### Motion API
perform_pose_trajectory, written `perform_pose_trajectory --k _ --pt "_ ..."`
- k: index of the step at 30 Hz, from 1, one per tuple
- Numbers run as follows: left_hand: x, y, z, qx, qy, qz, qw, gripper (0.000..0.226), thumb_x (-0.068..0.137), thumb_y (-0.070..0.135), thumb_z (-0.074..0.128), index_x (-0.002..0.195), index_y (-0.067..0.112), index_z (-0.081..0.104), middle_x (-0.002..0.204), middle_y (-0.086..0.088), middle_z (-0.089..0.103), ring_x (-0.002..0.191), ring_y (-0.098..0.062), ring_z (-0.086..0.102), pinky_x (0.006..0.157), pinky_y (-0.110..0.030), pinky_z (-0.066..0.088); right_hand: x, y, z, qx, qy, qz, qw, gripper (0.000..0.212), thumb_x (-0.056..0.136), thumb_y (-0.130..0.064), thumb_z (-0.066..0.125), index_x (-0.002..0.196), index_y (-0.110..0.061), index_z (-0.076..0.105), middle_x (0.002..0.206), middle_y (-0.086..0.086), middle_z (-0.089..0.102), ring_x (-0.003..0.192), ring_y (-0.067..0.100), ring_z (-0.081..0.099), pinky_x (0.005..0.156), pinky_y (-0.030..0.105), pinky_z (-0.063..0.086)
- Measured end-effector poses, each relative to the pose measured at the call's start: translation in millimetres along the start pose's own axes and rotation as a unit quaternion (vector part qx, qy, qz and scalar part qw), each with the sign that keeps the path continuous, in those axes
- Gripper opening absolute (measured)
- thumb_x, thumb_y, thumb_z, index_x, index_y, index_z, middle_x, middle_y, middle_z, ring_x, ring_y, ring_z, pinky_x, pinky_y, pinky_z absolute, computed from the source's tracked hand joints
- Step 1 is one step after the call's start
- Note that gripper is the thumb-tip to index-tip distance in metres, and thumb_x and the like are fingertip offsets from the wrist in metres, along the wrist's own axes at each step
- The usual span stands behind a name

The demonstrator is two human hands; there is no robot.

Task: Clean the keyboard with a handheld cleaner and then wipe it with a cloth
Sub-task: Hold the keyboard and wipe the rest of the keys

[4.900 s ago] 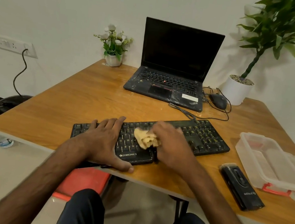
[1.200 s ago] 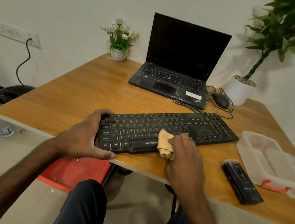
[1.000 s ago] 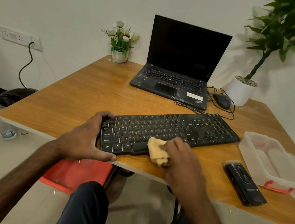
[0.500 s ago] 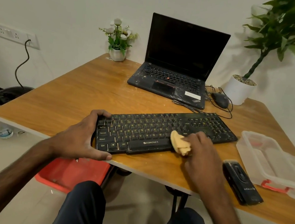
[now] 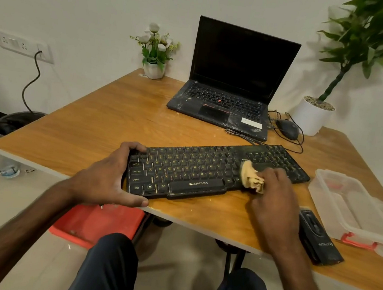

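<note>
right hand and cloth slid further right, along keyboard

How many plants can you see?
2. A small pot of white flowers stands at the far edge of the table, left of the laptop. A tall leafy plant in a white pot stands far right, behind the mouse. None seem hidden.
</note>
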State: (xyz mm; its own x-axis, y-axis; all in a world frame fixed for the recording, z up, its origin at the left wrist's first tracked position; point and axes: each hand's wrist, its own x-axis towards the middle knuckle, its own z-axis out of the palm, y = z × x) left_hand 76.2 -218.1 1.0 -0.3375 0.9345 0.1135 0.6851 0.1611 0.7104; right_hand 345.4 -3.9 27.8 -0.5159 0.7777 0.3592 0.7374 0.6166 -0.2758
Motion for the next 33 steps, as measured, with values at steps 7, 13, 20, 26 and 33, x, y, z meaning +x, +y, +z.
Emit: perform_pose_trajectory --k 7,13,20,26,33 --pt "2 0 1 0.009 0.005 0.003 1.0 0.107 0.049 0.068 0.084 0.134 0.044 0.022 0.132 0.019 0.045 0.116 0.003 0.054 0.098 -0.03 0.05 -23 -43 11 0.032 -0.044 -0.111 0.992 0.047 0.089 -0.009 0.061 0.133 -0.024 0.051 0.126 -0.006 0.044 0.107 0.006 0.041 0.09 0.024 0.043" --pt "1 3 0 0.01 0.003 0.0 1.0 0.107 0.049 0.067 0.083 0.134 0.044 0.022 0.132 0.02 0.045 0.114 0.008 0.052 0.094 -0.018 0.047 -3 -5 3 0.008 0.0 0.003 1.0 0.048 0.083 -0.009 0.067 0.129 -0.017 0.054 0.123 0.0 0.05 0.107 0.012 0.046 0.091 0.028 0.042" --pt "1 5 5 0.029 0.033 -0.005 0.999 0.114 0.045 0.074 0.082 0.135 0.041 0.02 0.127 0.026 0.042 0.113 0.016 0.047 0.088 -0.013 0.042 -38 -70 15 0.076 -0.025 -0.104 0.991 0.041 0.081 -0.003 0.056 0.119 -0.018 0.059 0.113 -0.003 0.05 0.095 0.013 0.049 0.075 0.025 0.043" --pt "2 1 5 0.034 0.03 0.0 0.999 0.118 0.043 0.063 0.083 0.138 0.037 0.019 0.129 0.025 0.043 0.113 0.016 0.049 0.094 -0.026 0.049 -70 -143 35 0.13 -0.031 -0.235 0.963 0.033 0.066 0.0 0.071 0.096 -0.012 0.066 0.094 0.003 0.061 0.077 0.018 0.059 0.059 0.031 0.054" --pt "2 2 3 0.027 0.03 0.004 0.999 0.124 0.039 0.079 0.084 0.137 0.037 0.02 0.131 0.018 0.043 0.117 0.001 0.052 0.099 -0.032 0.049 -40 -96 9 0.032 -0.05 -0.13 0.99 0.042 0.092 -0.012 0.057 0.132 -0.021 0.048 0.123 -0.006 0.045 0.103 0.007 0.042 0.088 0.023 0.041"
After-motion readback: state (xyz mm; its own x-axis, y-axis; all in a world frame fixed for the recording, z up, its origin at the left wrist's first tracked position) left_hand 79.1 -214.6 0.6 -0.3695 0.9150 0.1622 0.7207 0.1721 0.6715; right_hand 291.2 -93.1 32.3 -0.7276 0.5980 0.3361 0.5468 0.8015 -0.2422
